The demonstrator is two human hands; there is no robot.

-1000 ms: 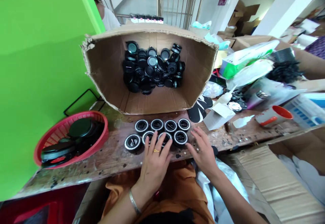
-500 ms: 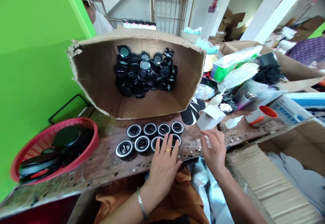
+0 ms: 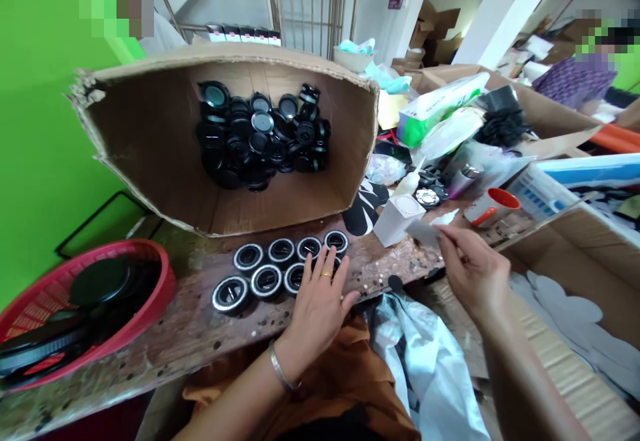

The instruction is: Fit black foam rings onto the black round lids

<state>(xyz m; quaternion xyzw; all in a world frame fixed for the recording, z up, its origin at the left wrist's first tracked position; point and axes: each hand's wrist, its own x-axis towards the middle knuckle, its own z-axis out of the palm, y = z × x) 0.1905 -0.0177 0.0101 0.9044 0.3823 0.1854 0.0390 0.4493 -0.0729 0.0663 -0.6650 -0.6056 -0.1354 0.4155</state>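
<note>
Two rows of round black cases (image 3: 266, 282) with pale speckled rims stand on the worn wooden table (image 3: 200, 334). Over the right end of these rows lies my left hand (image 3: 323, 294), fingers spread, touching the cases and partly hiding some. My right hand (image 3: 473, 271) is to the right, past the table's front edge. Its thumb and fingers pinch a thin whitish flat piece (image 3: 424, 233); its exact kind is unclear. Just left of that piece stands a small white box (image 3: 399, 221).
A large cardboard box (image 3: 150, 161) holding many black round cases lies open behind the rows. A red basket (image 3: 163, 281) with black lids stands left. A mug (image 3: 493, 207), a dropper bottle (image 3: 407, 184) and an open carton (image 3: 575, 241) are on the right.
My right hand has moved right and up from the white box's front and now shows a whitish flat piece in its pinch. My left hand stays over the cases. The view has shifted right.
</note>
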